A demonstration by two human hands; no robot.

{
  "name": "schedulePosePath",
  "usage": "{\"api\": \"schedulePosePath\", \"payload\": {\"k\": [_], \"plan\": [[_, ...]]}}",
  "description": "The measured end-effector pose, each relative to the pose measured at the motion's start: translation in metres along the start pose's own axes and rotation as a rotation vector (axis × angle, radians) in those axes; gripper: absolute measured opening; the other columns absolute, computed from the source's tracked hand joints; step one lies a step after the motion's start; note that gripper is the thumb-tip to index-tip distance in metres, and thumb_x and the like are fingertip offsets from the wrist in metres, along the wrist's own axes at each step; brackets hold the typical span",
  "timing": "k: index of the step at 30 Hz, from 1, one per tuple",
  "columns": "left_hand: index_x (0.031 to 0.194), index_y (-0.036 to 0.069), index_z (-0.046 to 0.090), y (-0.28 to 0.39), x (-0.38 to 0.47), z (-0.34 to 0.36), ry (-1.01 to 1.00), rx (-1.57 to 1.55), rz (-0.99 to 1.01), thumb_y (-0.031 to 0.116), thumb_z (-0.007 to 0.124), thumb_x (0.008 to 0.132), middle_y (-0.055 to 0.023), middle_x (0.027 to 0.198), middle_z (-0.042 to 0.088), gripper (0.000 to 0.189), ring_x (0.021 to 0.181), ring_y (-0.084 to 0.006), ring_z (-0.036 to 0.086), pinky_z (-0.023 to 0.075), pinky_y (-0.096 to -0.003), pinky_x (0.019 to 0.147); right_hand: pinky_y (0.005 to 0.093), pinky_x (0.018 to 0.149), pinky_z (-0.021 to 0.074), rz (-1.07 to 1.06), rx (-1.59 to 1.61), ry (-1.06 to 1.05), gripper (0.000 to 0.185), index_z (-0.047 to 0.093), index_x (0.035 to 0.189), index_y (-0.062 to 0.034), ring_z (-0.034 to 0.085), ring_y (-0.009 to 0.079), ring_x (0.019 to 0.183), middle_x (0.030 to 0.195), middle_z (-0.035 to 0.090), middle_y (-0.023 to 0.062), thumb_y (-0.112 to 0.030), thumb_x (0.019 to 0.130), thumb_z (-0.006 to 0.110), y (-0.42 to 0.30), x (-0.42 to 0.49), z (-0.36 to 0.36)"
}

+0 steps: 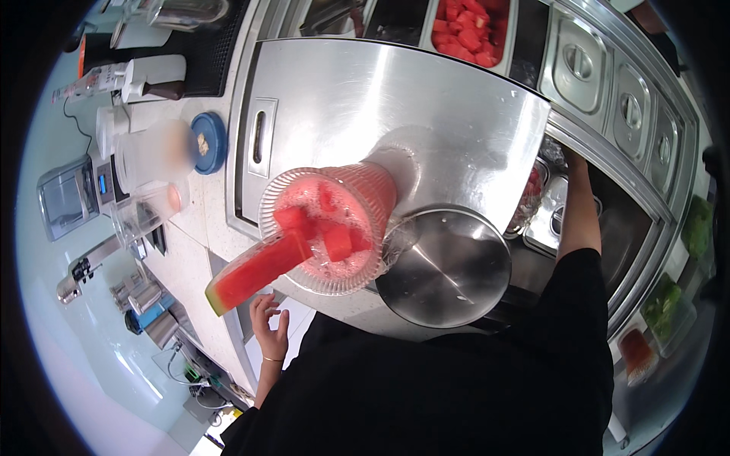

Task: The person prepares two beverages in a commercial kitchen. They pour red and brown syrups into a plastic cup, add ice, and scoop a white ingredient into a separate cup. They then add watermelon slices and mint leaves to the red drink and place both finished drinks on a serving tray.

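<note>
A tall ribbed glass [359,176] of pink watermelon drink stands on the steel lid [336,108], close to the camera. Watermelon cubes [337,242] float in its foam, and a watermelon wedge [256,271] with green rind sits over the rim. My left hand [269,328] hangs below the wedge, holding nothing, its fingers loosely curled and apart. My right arm reaches into the open well of the counter. There my right hand [573,157] is mostly hidden by the steel rim, near a plastic-wrapped item [551,151]; its fingers do not show. Below it is a lidded steel pan [544,225].
A round steel pan [445,273] with a dark handle sits at the counter's front. Cut watermelon fills a steel insert [467,31] at the back, left of lidded inserts [579,62]. Clear plastic containers [148,214], a blue lid [210,142] and a bottle [94,82] line the left.
</note>
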State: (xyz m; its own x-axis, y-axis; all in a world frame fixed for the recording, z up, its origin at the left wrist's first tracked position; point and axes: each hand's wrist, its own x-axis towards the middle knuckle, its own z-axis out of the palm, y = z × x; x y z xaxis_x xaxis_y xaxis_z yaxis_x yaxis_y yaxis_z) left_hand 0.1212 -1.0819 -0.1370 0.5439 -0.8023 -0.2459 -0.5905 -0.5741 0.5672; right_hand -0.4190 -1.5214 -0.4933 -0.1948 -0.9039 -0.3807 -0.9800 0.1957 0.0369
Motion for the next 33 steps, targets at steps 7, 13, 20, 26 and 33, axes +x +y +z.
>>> {"api": "schedulePosePath", "payload": {"k": [7,13,20,26,33], "plan": [[0.112,0.001,0.056,-0.002,0.001,-0.001,0.072,-0.016,-0.007,-0.001,0.064,0.078,-0.0118,0.112,0.050,0.035,0.090,-0.0195,0.056,0.0488,-0.0270,0.071,0.0454,0.096,0.0404,-0.016,0.004,0.049,0.042,0.057,0.117,-0.0112,0.050,0.0350,0.114,0.121,0.057,0.0151,-0.038,0.086,0.054,0.009,0.012,0.001],[0.113,0.001,0.054,0.015,0.001,0.000,0.092,-0.090,0.066,0.001,0.061,0.080,-0.0115,0.115,0.047,0.033,0.091,-0.0186,0.054,0.0476,-0.0281,0.074,0.0463,0.094,0.0415,-0.061,0.064,0.198,0.041,0.059,0.114,-0.0104,0.052,0.0373,0.111,0.118,0.058,0.0170,-0.038,0.084,0.059,0.022,-0.008,-0.010],[0.115,-0.001,0.052,0.075,0.035,0.000,0.155,-0.356,0.323,0.003,0.060,0.082,-0.0133,0.116,0.046,0.034,0.096,-0.0199,0.051,0.0432,-0.0326,0.087,0.0391,0.065,0.0507,-0.353,0.122,0.475,0.023,0.066,0.090,-0.0086,0.063,0.0310,0.074,0.084,0.065,0.0130,-0.023,0.073,0.071,0.018,-0.118,-0.074],[0.121,-0.003,0.046,0.144,0.072,-0.003,0.229,-0.525,0.576,0.005,0.061,0.079,-0.0150,0.120,0.046,0.045,0.106,-0.0232,0.050,0.0428,-0.0372,0.091,0.0273,0.053,0.0476,-0.578,0.511,0.355,0.011,0.064,0.080,-0.0038,0.062,0.0166,0.061,0.077,0.064,0.0076,-0.004,0.070,0.067,-0.004,-0.253,-0.176],[0.126,0.000,0.043,0.194,0.095,-0.001,0.162,-0.690,0.644,0.012,0.061,0.083,-0.0142,0.126,0.045,0.048,0.118,-0.0237,0.046,0.0403,-0.0394,0.097,0.0289,0.059,0.0505,-1.120,0.680,0.512,0.020,0.064,0.081,-0.0036,0.063,0.0217,0.069,0.079,0.064,0.0094,0.002,0.061,0.067,-0.100,-0.331,-0.332]]}}
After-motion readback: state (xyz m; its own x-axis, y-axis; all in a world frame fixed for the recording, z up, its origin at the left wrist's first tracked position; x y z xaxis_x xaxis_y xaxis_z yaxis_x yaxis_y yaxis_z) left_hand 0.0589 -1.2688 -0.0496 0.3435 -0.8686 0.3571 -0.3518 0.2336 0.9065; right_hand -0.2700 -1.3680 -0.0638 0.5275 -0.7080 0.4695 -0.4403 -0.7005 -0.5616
